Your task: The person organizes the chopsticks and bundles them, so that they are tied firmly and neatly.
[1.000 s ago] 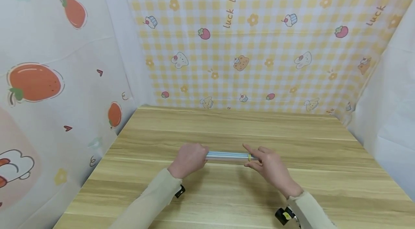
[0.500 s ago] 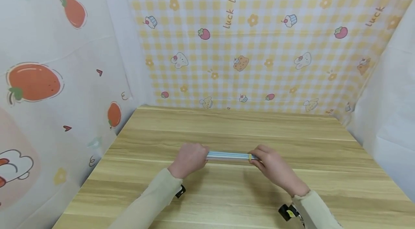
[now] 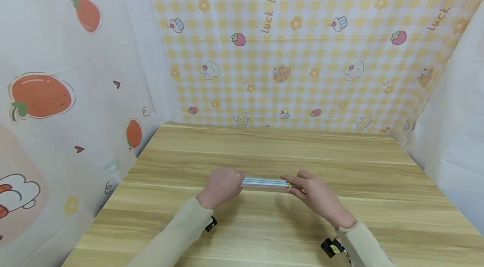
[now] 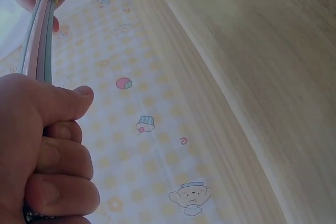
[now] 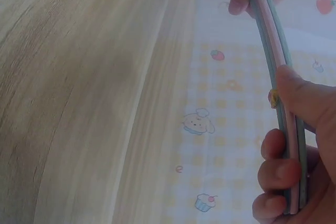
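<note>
A bundle of slim pastel chopsticks (image 3: 262, 181), pink and blue-green, is held level above the table by both hands. My left hand (image 3: 222, 185) grips one end, its fingers curled round in the left wrist view. At the other end, my right hand (image 3: 319, 195) holds the bundle. In the right wrist view its thumb presses along the chopsticks and its other fingers curl round the end. A yellow rubber band (image 5: 273, 98) circles the bundle by the right thumb. The end inside the left fist is hidden.
The wood-grain table (image 3: 264, 233) lies under both hands. A yellow checked cloth (image 3: 295, 53) hangs behind it. White cloths, the left one printed with fruit (image 3: 41, 95), hang at both sides. Small black cameras (image 3: 331, 247) are strapped beneath the wrists.
My right hand closed its lifted index finger and thumb on the band end, then shifted slightly left, its index finger reaching over the chopsticks. My left hand has stayed in place.
</note>
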The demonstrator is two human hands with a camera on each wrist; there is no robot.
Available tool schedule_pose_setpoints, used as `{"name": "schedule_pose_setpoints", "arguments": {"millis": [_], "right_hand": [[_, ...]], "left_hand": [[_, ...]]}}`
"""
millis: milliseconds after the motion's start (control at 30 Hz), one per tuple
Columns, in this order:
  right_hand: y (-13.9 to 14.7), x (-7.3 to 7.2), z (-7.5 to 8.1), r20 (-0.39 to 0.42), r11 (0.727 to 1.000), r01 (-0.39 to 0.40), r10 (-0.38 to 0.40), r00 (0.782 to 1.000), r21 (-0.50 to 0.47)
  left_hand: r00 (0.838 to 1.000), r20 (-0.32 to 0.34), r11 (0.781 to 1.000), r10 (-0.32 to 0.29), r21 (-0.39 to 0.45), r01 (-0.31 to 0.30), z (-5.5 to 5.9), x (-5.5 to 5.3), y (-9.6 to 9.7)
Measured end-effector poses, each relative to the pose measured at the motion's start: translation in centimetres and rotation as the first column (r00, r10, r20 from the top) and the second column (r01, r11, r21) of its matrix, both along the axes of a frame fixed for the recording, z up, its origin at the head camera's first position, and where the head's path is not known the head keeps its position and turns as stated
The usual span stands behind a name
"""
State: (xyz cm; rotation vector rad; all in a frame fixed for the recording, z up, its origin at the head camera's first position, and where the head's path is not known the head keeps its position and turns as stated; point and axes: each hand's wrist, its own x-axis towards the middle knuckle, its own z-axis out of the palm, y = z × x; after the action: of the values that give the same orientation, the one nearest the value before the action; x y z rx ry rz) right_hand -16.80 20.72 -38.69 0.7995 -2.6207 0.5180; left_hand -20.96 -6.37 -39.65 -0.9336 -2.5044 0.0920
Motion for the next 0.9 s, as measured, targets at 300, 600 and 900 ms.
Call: {"name": "schedule_pose_setpoints", "arguments": {"millis": [300, 600, 900], "right_hand": [[-1.0, -0.2, -0.2, -0.101, 0.985, 0.071, -0.055, 0.993, 0.157], [-0.6, -0.2, 0.6, 0.015, 0.997, -0.003, 0.002, 1.000, 0.073], [-0.4, 0.0, 1.3, 0.058, 0.998, -0.043, 0.040, 0.997, 0.047]], "left_hand": [[1.000, -0.018, 1.000, -0.003, -0.013, 0.003, -0.3, 0.1, 0.1], [1.000, 0.027, 1.000, -0.002, -0.004, 0.002, 0.1, 0.1, 0.0], [1.000, -0.002, 1.000, -0.016, -0.004, 0.016, 0.3, 0.2, 0.0]]}}
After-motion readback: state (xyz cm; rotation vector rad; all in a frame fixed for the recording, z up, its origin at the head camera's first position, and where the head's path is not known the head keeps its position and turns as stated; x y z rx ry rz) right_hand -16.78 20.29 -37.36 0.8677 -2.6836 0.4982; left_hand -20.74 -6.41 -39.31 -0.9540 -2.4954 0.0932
